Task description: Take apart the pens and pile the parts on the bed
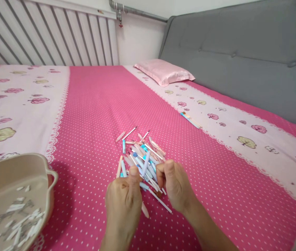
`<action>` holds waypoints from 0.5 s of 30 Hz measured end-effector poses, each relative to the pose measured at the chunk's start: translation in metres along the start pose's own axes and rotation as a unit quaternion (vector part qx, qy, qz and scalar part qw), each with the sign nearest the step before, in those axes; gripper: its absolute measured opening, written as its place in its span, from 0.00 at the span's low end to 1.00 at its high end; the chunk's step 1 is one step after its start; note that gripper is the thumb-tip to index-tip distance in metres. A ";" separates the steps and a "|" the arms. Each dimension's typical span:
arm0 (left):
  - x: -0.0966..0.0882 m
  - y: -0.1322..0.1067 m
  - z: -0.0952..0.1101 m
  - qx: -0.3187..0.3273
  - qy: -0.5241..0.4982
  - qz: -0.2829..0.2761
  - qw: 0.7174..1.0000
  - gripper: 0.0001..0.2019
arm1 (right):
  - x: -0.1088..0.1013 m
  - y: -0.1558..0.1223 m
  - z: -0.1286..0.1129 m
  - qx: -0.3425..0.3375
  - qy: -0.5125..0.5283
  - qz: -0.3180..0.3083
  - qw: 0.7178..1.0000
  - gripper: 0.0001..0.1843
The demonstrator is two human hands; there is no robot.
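A loose pile of pen parts (146, 164) lies on the bed, with pale blue and pink barrels, bright blue pieces and thin white refills mixed together. My left hand (124, 200) is closed at the near left side of the pile, thumb on top. Close to its knuckles, a white refill (161, 201) with a light blue end slants toward me. At the pile's right side my right hand (176, 186) is also closed, thumb up and fingers curled in. Whatever either hand holds, if anything, is hidden by the fingers.
A beige basin (49, 181) with small white and grey pieces stands at the left. Several slim pens (190, 120) lie together beyond the pile to the right. A pink pillow (163, 71) rests by the grey headboard (242, 55). The pink dotted bedspread (93, 94) lies underneath.
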State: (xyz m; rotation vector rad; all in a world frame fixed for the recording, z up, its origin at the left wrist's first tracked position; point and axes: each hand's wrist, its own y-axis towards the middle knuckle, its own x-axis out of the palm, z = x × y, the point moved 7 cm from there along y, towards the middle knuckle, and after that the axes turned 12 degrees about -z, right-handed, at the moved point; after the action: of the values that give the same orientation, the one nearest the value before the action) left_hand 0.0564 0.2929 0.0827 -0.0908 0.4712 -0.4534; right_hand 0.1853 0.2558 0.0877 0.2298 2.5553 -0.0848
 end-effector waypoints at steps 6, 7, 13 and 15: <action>-0.001 0.000 0.002 0.005 0.010 0.009 1.000 0.33 | 0.000 0.000 0.000 0.003 -0.025 0.006 1.000 0.40; -0.001 0.001 0.001 0.004 0.012 0.006 1.000 0.33 | 0.000 0.000 0.000 0.003 -0.028 0.007 1.000 0.40; -0.006 0.004 -0.006 -0.015 0.023 0.013 1.000 0.32 | -0.003 0.001 0.002 0.002 -0.013 0.011 1.000 0.40; -0.013 0.005 -0.007 -0.019 0.023 0.033 0.999 0.33 | -0.009 0.005 0.010 0.006 0.010 0.019 1.000 0.39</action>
State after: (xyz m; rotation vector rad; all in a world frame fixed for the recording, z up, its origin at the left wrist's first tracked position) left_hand 0.0449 0.3032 0.0808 -0.1014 0.5267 -0.3827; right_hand 0.1989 0.2579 0.0844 0.2839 2.5703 -0.0844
